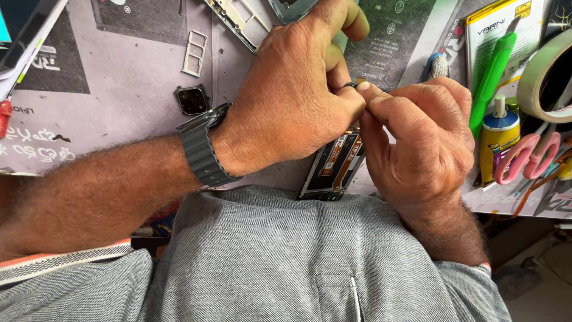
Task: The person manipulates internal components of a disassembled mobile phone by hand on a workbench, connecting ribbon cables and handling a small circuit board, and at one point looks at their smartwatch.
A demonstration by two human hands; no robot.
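My left hand [292, 95], with a dark grey watch [202, 152] on the wrist, is curled with its fingertips meeting those of my right hand [420, 143]. Between the pinched fingertips sits a small dark part [353, 86]; what it is stays too small to tell. Both hands hover just above an opened phone [330, 167] with its dark board and orange flex strip exposed, lying on the grey work mat [119, 77] close to my body. Most of the phone is hidden under the hands.
A black camera module [192, 99], a pale SIM tray [195, 53] and a bare phone frame [238, 21] lie on the mat. At right stand a green-handled tool [491, 71], a yellow glue bottle [497, 140], pink scissors [527, 158] and a tape roll [545, 77].
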